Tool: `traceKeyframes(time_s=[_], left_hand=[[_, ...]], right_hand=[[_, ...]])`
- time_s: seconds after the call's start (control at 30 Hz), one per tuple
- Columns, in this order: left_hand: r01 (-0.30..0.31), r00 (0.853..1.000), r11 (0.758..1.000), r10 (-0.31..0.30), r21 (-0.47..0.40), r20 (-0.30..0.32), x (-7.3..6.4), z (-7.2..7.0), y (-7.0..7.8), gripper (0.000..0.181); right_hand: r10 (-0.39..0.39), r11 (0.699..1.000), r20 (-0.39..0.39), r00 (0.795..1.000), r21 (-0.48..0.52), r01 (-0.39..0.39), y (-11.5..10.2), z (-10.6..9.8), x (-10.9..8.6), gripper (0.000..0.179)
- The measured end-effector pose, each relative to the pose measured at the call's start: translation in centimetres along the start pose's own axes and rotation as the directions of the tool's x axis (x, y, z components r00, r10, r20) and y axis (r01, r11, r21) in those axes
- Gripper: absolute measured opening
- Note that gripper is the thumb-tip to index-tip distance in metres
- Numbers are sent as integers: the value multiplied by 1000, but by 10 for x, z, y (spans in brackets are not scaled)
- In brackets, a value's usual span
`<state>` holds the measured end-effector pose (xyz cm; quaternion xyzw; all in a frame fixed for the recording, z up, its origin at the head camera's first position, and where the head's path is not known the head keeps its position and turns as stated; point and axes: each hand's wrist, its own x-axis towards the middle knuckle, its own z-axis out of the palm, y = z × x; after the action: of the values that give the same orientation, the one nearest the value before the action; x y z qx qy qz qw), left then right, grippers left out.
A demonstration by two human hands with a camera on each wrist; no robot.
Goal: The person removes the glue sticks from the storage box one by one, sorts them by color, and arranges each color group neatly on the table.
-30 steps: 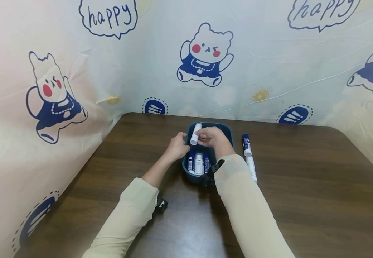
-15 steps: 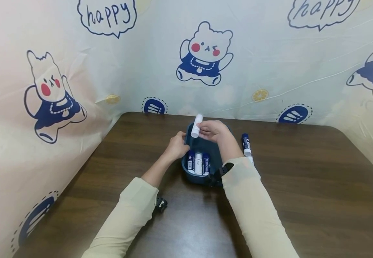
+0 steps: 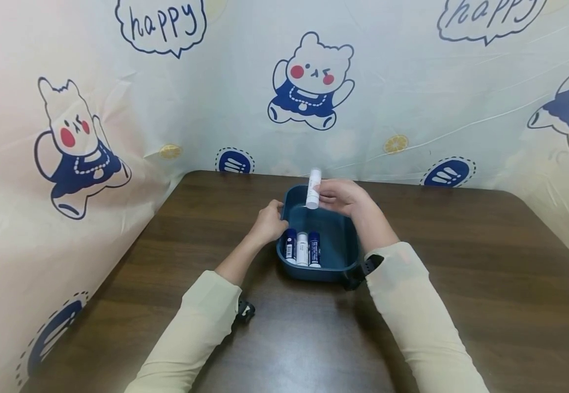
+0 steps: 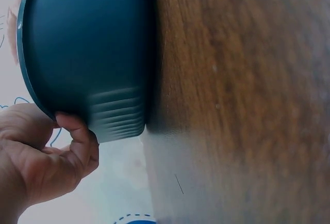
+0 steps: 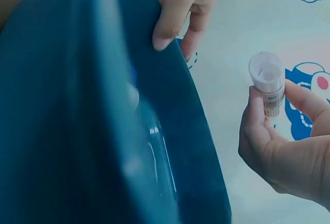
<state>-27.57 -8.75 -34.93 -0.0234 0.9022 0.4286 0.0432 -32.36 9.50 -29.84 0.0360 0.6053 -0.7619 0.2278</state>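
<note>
Over the far end of a dark teal plastic bin (image 3: 338, 232), my right hand (image 3: 345, 197) pinches a white glue stick (image 3: 314, 189) between thumb and fingers, held nearly upright. Its hollow end faces the camera in the right wrist view, where the glue stick (image 5: 268, 82) is clear of the bin wall. My left hand (image 3: 268, 222) grips the bin's left rim, thumb on the inner side and fingers outside, as the left hand (image 4: 51, 157) also shows in its wrist view. Inside the bin's near left part, two blue glue sticks flank a white glue stick (image 3: 302, 249), side by side.
The bin stands on a brown wooden table (image 3: 166, 305) near its back edge. Behind it hangs a pale curtain (image 3: 392, 82) printed with cartoon bears. A dark wrist camera (image 3: 360, 273) on the right arm hangs close by the bin's near right corner.
My right hand has lifted the white glue stick from the bin's far left and carried it right, turning it upright. The glue sticks beside the bin are now behind the right arm. Left hand stays.
</note>
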Motion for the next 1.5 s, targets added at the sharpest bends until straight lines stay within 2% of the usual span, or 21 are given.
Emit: traceKeyframes(time_s=[0.27,0.53,0.8,1.13,1.33,1.5], left_hand=[[-2,1000,1000,2,14,-16,-1,0,1,49],[-11,1000,1000,11,-3,-3,2,2,-2,50],[-15,1000,1000,15,-10,0,0,0,-1,50],[-22,1000,1000,22,-8,-3,0,1,-2,49],[-18,1000,1000,18,-1,-13,0,0,-2,49],[-13,1000,1000,13,-6,-10,0,1,-2,49]], right_hand=[[-31,997,23,999,-65,33,-1,-19,-23,53],[-25,991,29,999,-129,29,3,-43,-46,56],[-39,986,91,995,-160,54,-2,-69,-68,58],[-28,980,96,995,-192,46,7,-98,-89,60],[-19,979,126,992,-199,44,14,-113,-95,62],[-7,965,118,993,-259,37,21,-127,-101,64]])
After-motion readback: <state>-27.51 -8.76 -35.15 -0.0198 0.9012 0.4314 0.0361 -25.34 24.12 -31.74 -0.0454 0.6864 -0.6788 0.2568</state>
